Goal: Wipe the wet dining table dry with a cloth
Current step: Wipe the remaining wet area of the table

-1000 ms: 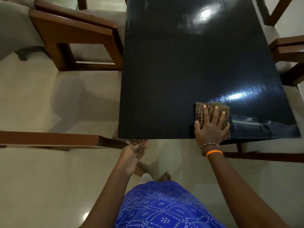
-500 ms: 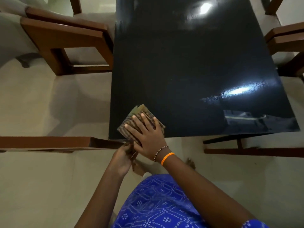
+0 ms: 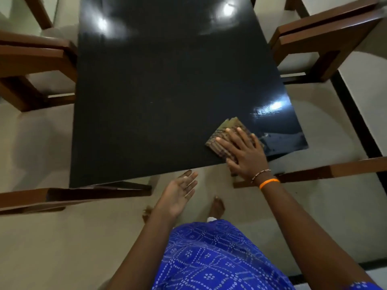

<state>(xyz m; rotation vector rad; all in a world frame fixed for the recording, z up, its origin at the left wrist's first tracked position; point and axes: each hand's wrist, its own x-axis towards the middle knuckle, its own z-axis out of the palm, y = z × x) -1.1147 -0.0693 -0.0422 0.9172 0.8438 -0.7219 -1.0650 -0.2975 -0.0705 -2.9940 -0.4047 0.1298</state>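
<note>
- Cloth (image 3: 227,136), a folded brown checked pad, lies flat on the dining table (image 3: 167,91) close to its near edge, toward the near right corner.
- Nearest the body, the left hand (image 3: 178,195) hangs off the table, below its near edge, palm up with fingers loosely spread; it holds and touches nothing.
- Next out, the right hand (image 3: 245,154) lies palm-down on the cloth, fingers (image 3: 237,133) splayed and nearly straight, pressing it to the surface rather than gripping it; the heel of the hand overhangs the edge.
- Just right of the cloth, the near right corner shows glossy, streaky patches that read as leftover wet.
- Farther out, the middle looks evenly dull, probably already dry; the far end carries bright lamp glare, so its state cannot be told.
- My judgement: the wiping is partway through, with the near right corner and perhaps the far end left.
</note>
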